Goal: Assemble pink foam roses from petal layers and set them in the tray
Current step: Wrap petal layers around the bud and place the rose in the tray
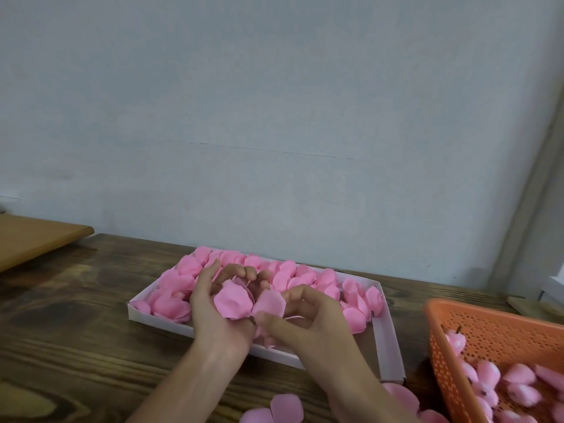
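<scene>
Dark wooden table (pixel 76 315) meets a pale grey wall (pixel 274 117).

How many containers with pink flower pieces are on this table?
2. A white tray in the middle of the table, and an orange basket at the right edge. More may sit outside the view.
</scene>
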A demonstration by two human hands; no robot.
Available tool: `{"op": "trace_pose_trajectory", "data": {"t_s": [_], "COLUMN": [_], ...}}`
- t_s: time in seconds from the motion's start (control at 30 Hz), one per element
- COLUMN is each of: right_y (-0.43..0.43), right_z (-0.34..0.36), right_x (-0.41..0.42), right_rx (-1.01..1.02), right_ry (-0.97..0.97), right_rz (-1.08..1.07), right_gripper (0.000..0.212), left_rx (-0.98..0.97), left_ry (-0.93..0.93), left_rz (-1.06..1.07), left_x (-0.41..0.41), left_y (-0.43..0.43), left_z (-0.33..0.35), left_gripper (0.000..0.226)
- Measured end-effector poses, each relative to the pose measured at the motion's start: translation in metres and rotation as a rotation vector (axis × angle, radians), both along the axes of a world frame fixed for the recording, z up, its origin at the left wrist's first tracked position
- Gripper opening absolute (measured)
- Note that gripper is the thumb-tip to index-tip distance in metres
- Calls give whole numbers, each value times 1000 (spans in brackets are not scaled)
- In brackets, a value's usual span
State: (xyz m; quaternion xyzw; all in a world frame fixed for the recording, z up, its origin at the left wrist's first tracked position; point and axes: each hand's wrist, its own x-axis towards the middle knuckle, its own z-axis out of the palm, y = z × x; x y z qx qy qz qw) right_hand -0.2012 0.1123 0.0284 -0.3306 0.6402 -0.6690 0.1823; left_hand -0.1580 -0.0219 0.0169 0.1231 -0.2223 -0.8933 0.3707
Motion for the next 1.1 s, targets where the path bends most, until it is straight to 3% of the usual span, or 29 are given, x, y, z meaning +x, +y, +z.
{"op": "trace_pose_trajectory", "data": {"t_s": [0.23,0.5,0.67,0.87,1.1], "right_y": [-3,-5,-5,-6,-5], "right_z": [-6,-13,-12,-18,-18], "right_x": [4,9,14,12,6], "right_rx": [-11,-145,-211,-216,-205], "right_ry": [222,236,268,644,772], "right_rz": [-10,-27,-17,-177,-271], "right_gripper": [23,54,43,33,28], "left_rx": [-103,-65,-92,-101,-188], "left_ry": [13,-12,50,21,59], "left_rz": [-11,-7,-43,-5,-53], "left_x": [1,2,1,2,3], "left_y": [6,7,10,16,24], "left_z": [0,-3,-1,4,3], "left_gripper": [43,44,22,35,39]}}
